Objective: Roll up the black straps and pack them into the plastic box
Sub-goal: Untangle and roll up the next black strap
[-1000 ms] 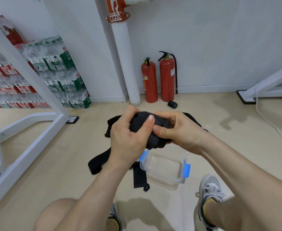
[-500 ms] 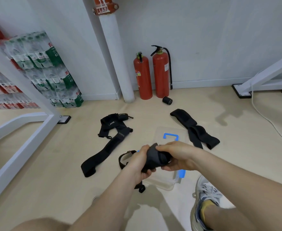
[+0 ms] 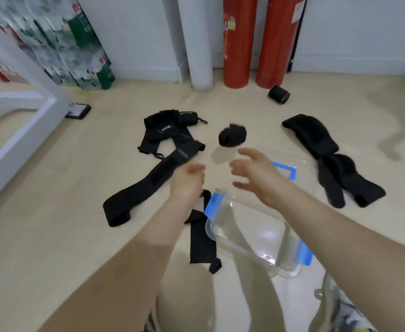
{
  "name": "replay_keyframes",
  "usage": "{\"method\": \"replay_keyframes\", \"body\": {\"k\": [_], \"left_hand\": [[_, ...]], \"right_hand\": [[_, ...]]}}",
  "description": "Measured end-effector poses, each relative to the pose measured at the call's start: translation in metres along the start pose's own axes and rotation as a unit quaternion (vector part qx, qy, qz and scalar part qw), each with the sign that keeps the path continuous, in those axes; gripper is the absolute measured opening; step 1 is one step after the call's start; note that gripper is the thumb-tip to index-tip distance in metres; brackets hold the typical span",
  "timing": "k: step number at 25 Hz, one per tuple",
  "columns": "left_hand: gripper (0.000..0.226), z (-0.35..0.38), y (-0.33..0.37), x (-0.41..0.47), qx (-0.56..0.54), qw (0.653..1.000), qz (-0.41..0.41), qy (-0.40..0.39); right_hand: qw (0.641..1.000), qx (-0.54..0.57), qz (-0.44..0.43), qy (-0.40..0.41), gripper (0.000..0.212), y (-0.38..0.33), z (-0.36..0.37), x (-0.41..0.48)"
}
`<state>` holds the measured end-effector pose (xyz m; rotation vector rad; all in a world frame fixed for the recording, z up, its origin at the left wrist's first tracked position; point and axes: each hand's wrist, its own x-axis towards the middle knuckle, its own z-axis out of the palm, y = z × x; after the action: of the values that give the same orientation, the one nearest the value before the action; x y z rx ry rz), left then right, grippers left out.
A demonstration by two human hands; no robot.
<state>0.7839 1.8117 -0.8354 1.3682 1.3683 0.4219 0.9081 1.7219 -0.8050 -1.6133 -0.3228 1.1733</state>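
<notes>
Both hands have let go of the rolled strap (image 3: 232, 135) they squeezed a moment ago. It is now beyond the fingertips, apart from both, with its shadow on the floor (image 3: 53, 236) just under it. Left hand (image 3: 188, 180) is blurred, fingers loose and holding nothing. Right hand (image 3: 256, 176) is spread wide above the clear plastic box (image 3: 256, 238), which holds no strap. One flat strap (image 3: 201, 243) lies against the box's left side, a long one (image 3: 148, 185) farther left, and another (image 3: 328, 152) off to the right.
</notes>
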Motion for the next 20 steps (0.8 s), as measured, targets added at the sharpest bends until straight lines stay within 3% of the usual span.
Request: {"method": "replay_keyframes", "body": {"k": [1,2,4,6,7,9,11,14,15,16,17,18,19,20], "left_hand": [[0.030,-0.002,-0.032,0.008,0.052,0.999,0.005,-0.005],[0.031,-0.003,-0.063,0.014,0.112,0.993,0.023,-0.023],[0.026,-0.003,-0.122,0.030,0.266,0.952,0.122,-0.085],[0.031,-0.001,-0.169,0.045,0.430,0.863,0.215,-0.155],[0.035,0.000,-0.183,0.050,0.490,0.826,0.216,-0.175],[0.035,0.005,-0.197,0.059,0.563,0.784,0.199,-0.167],[0.026,0.005,-0.190,0.062,0.572,0.789,0.192,-0.112],[0.018,-0.015,-0.160,0.055,0.498,0.856,0.133,-0.045],[0.015,-0.026,-0.150,0.049,0.454,0.881,0.135,-0.019],[0.016,-0.038,-0.136,0.041,0.387,0.911,0.138,0.000],[0.019,-0.050,-0.118,0.031,0.293,0.945,0.142,0.008],[0.021,-0.061,-0.096,0.020,0.188,0.972,0.140,0.004],[0.021,-0.072,-0.068,0.003,0.080,0.988,0.128,-0.015],[0.019,-0.081,-0.042,-0.017,-0.029,0.990,0.126,-0.047]], "right_hand": [[0.994,-0.109,-0.014,-0.023,0.055,0.023,0.008,0.011],[0.964,-0.256,-0.043,-0.058,0.058,0.046,0.014,0.022],[0.844,-0.515,-0.084,-0.126,0.062,0.089,0.028,0.037],[0.758,-0.627,-0.107,-0.143,0.062,0.117,0.038,0.043],[0.737,-0.652,-0.119,-0.134,0.060,0.123,0.042,0.045],[0.718,-0.674,-0.139,-0.100,0.057,0.131,0.047,0.052],[0.704,-0.696,-0.126,-0.072,0.052,0.127,0.049,0.055],[0.680,-0.723,-0.106,-0.061,0.044,0.125,0.047,0.055],[0.693,-0.712,-0.102,-0.058,0.039,0.124,0.048,0.052],[0.737,-0.669,-0.082,-0.041,0.034,0.124,0.051,0.051],[0.816,-0.575,-0.056,-0.009,0.028,0.115,0.054,0.046],[0.912,-0.410,-0.013,0.016,0.023,0.100,0.058,0.034],[0.977,-0.206,0.058,0.015,0.026,0.081,0.062,0.020],[0.990,-0.027,0.135,-0.025,0.036,0.068,0.066,0.006]]}}
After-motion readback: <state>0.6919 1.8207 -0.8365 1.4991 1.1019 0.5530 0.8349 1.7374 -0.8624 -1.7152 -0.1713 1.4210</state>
